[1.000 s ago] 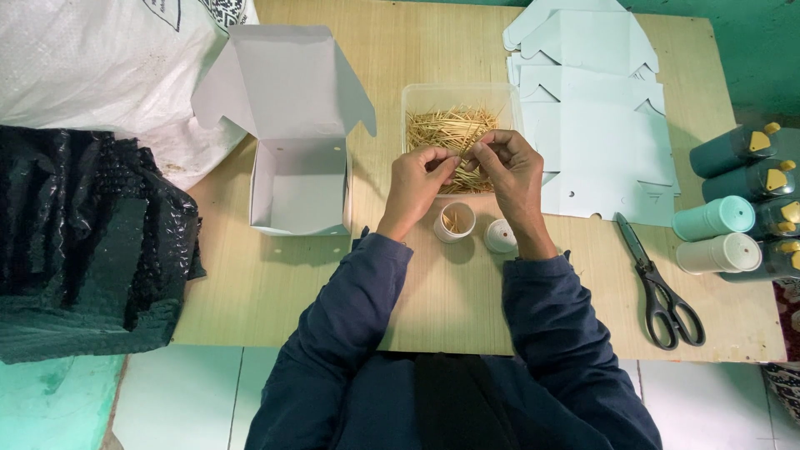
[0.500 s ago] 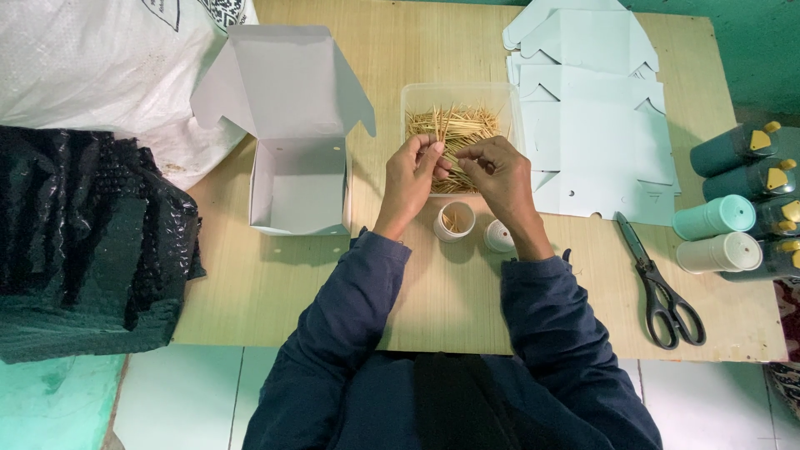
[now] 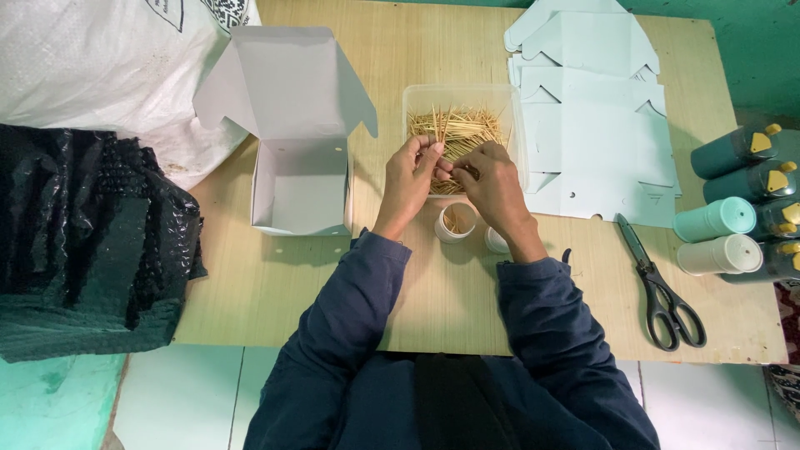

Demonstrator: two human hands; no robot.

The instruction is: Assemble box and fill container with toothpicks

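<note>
Both hands have drawn closer together than half a second ago: left hand [image 3: 410, 177] and right hand [image 3: 490, 182] pinch toothpicks [image 3: 457, 132], thin pale sticks heaped in the clear tub [image 3: 510, 107]. Small round container [image 3: 456, 222] stands just below the tub; open white box [image 3: 298, 179] left; scissors [image 3: 662, 283] right.

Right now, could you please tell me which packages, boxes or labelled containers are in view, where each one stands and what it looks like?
Open white cardboard box: left of the hands, lid raised.
Clear plastic tub of wooden sticks: table centre, rectangular, under both hands.
Flat pale-blue box blanks: stacked right of the tub.
White woven sack: top left, dark print.
Dark teal bottles with yellow labels: right edge, lying down.
</note>
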